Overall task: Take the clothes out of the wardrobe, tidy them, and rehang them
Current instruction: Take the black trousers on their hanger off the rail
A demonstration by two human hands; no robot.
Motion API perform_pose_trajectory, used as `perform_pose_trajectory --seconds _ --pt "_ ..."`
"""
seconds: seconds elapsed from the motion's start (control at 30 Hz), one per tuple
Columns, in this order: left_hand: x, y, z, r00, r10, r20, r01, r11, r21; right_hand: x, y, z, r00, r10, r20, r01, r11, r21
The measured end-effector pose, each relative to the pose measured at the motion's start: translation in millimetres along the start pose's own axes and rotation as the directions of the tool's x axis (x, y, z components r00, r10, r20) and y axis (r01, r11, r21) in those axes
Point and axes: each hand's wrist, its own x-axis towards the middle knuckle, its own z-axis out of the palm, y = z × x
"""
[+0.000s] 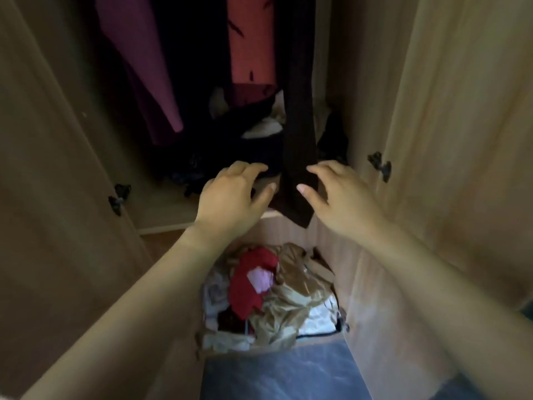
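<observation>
The wardrobe [450,140] is pale tan wood grain with black hinges [380,166]. Inside, a dark brown garment [300,145] hangs at right, a coral one with small black marks [251,44] beside it, a magenta one [138,53] at far left. Nearer, the drawer's [259,349] heap is red, pink, beige and white. The floor [277,376] is mottled grey-blue.

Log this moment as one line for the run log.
stage: tidying hung clothes | left hand: open, beside long dark brown hanging garment | right hand: open, thumb at its hem | wooden wardrobe doors: open
</observation>
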Motion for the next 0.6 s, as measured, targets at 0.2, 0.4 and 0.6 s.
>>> perform_pose_trajectory --seconds 0.2,0.4,0.6 --pt "144.0 -27.8 -40.5 0.978 0.093 -0.185 -0.087 0.995 0.041 154.2 15.0 -30.5 0.97 -0.143 -0.199 0.129 0.988 -0.083" --pt "289.9 -41.9 -80.9 0.929 0.161 -0.332 -0.137 0.986 0.094 301.3 35.8 -76.1 0.907 -0.229 -0.354 0.195 0.972 -0.128" --pt "400.8 -49.1 -119.7 0.834 0.269 -0.481 -0.219 0.963 0.159 413.9 51.1 -113.7 0.837 -0.353 -0.418 0.282 0.933 -0.224"
